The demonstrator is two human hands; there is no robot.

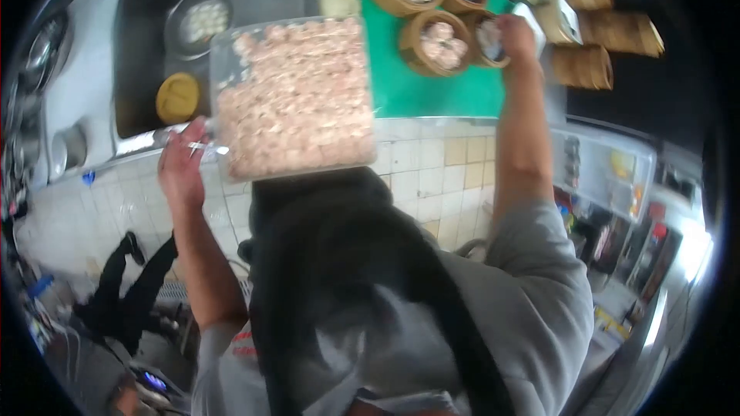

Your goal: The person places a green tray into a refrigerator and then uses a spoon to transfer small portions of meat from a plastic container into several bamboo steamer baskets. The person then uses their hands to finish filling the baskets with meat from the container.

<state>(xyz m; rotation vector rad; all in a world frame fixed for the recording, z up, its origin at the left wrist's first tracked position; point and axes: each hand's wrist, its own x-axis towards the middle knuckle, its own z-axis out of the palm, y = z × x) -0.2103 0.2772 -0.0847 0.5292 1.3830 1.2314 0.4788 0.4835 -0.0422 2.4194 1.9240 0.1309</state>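
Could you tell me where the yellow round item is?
Head view, left: the yellow round item lies in the sink, between the metal bowl and the left hand.

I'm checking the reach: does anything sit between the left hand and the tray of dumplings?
Nothing visible does. The left hand, holding a thin metal tool, is right at the near left corner of the dumpling tray.

both arms reach forward: left hand (182, 166) curled shut close in, right hand (515, 35) stretched far out, fingers curled.

tray (293, 96) at worktop (81, 85) edge | steamers (435, 38) on mat (432, 88), 2 o'clock of tray | bowl (202, 21) in sink (142, 46), 10 o'clock
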